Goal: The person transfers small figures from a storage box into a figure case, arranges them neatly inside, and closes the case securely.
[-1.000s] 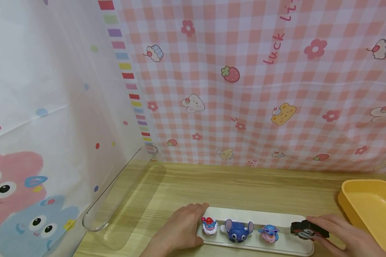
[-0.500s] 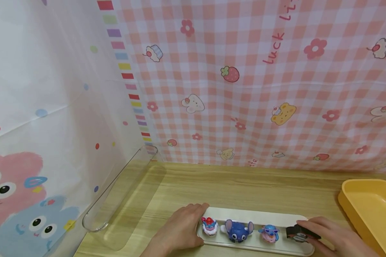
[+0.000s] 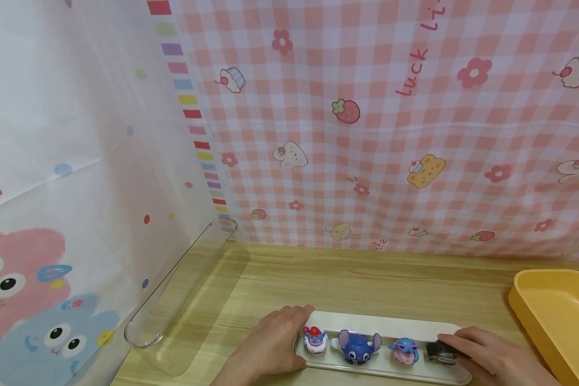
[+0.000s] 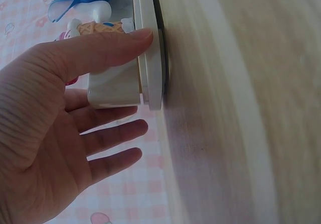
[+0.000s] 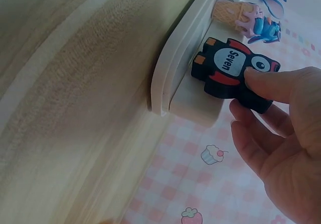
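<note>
A long cream display base (image 3: 381, 323) with a raised step lies at the front of the table. My left hand (image 3: 272, 343) grips its left end, thumb on the front edge and fingers round behind. Along the base stand a cupcake-like figurine (image 3: 314, 340), a big-eared blue Stitch figurine (image 3: 358, 347) and a Stitch with sunglasses (image 3: 404, 351) in an ice-cream cone. My right hand (image 3: 494, 355) pinches a black-and-red owl figurine (image 5: 233, 68) marked "Seven" between thumb and fingers. The owl is upright, its feet at the step at the right end; whether they touch it I cannot tell.
A clear plastic cover (image 3: 173, 300) lies on the left of the table, near the white printed cloth (image 3: 101, 214). On the right stands a yellow bin (image 3: 535, 305). Pink checked cloth (image 3: 318, 177) hangs behind the wooden table (image 3: 366, 273).
My right hand has moved left with the owl figurine, bringing it over the right end of the base beside the sunglasses Stitch. The left hand has stayed put.
</note>
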### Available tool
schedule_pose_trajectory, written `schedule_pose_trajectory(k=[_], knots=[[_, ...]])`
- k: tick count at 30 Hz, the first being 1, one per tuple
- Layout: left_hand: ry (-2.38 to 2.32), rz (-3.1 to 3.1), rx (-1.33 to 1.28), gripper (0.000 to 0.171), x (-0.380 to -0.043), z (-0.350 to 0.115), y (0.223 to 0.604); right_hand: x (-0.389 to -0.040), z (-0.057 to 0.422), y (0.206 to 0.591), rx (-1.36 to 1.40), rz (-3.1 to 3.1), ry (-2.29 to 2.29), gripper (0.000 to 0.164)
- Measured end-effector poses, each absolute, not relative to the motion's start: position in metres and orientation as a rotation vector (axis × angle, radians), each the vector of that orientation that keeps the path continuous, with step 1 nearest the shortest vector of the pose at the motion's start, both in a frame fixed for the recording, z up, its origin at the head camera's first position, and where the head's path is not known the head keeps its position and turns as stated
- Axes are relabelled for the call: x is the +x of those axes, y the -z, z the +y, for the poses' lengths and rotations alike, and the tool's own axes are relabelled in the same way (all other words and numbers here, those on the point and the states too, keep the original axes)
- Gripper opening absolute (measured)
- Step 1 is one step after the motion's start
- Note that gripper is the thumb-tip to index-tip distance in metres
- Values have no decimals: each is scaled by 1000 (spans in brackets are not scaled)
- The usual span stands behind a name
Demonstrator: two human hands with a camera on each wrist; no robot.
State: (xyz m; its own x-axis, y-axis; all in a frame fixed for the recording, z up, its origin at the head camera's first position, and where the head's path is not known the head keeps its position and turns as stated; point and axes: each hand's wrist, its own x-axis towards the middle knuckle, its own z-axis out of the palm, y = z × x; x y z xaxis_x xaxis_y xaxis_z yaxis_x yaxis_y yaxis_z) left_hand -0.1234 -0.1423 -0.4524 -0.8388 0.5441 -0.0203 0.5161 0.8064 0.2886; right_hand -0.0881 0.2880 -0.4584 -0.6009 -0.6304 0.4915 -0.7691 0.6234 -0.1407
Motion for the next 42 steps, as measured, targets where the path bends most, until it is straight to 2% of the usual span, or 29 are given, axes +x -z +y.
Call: schedule_pose_trajectory(k=[8, 13, 31, 34, 36, 39, 42], knots=[[-409, 2889, 836, 94, -122, -142, 451, -87, 286, 460, 1070, -2465, -464, 38], [-404, 2889, 837, 94, -122, -142, 451, -88, 284, 460, 1056, -2513, -478, 65], [-400, 2878, 835, 95, -123, -141, 449, -91, 280, 462, 1021, -2534, -427, 73], [-386, 2879, 826, 95, -123, -141, 449, -91, 282, 463, 1033, -2518, -438, 68], [-384, 2880, 823, 95, -122, -141, 450, -92, 282, 464, 1035, -2497, -437, 53], [-380, 2883, 823, 96, -122, -141, 450, -93, 283, 465, 1040, -2471, -440, 40], [-376, 2891, 829, 96, -122, -141, 449, -93, 283, 466, 1042, -2464, -458, 40]])
